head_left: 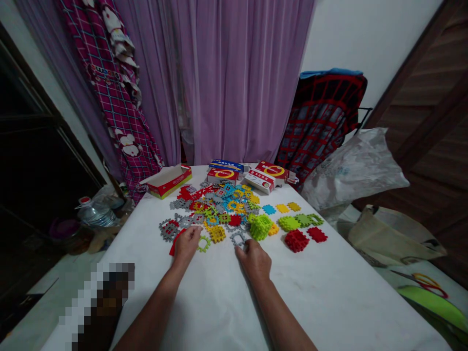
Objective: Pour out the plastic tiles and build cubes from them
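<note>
My left hand is closed, fingertips pressed together; what they hold, if anything, is hidden. A red piece shows partly from behind it, and a light green square ring lies just to its right. My right hand has its thumb and curled fingers at the near edge of a grey open-centred square piece, which lies on the table. Between the hands sits a mustard-yellow notched piece. Beyond them spreads a mixed pile of toothed plastic building pieces in several colours.
Right of the pile stand a lime green block and a red block, with loose green, yellow, blue and red squares around. Small cardboard boxes line the far edge; an opened red box lies far left. White cloth covers the table.
</note>
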Motion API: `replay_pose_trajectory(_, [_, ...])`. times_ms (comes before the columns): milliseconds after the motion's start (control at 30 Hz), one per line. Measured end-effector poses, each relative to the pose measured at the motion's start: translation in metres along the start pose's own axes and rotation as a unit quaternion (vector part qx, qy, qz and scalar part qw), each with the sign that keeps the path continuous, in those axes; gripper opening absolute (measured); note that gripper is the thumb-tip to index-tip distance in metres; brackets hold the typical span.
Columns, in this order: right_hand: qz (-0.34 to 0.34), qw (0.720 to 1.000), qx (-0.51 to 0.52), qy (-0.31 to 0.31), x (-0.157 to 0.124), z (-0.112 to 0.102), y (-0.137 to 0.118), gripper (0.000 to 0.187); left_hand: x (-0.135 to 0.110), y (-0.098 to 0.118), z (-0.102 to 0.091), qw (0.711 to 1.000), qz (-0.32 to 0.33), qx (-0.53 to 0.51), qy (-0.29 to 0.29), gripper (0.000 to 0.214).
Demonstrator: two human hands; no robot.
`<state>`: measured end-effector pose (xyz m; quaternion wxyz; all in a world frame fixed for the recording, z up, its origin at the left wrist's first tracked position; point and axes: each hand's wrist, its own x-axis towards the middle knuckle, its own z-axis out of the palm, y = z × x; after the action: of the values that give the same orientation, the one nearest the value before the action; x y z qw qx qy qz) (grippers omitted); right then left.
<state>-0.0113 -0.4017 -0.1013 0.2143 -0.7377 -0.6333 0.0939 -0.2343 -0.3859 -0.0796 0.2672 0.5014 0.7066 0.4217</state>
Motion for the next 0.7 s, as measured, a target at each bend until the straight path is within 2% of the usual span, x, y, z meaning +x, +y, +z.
replay_pose_trajectory(167, [-0.013,1.0,-0.014,0.011,0.001,0.004,0.004,0.033,-0.002,-0.007,-0.021,0.998,-0.012,0.042,0.051,0.031])
replay_pose_trajectory(300, [-0.017,1.0,-0.003,-0.005,0.001,0.002,0.006,0.038,0.009,-0.011,-0.046,0.989,-0.033,0.108,0.099,0.024])
replay_pose_trajectory(433, [-0.001,1.0,0.027,-0.015,0.0,-0.002,0.007,0.035,0.028,-0.009,-0.063,0.971,0.018,0.227,0.071,0.026])
replay_pose_trajectory(500, [0.006,0.999,0.04,-0.021,0.001,-0.002,0.008,0.033,0.037,-0.003,-0.062,0.951,0.042,0.304,0.034,0.029])
replay_pose_trajectory(600, [0.005,0.998,0.052,-0.024,0.001,-0.001,0.011,0.032,0.045,0.007,-0.05,0.914,0.041,0.403,-0.016,0.035])
replay_pose_trajectory(700, [-0.004,0.998,0.058,-0.004,0.002,0.001,0.013,0.032,0.051,0.013,-0.036,0.895,0.034,0.444,-0.033,0.035])
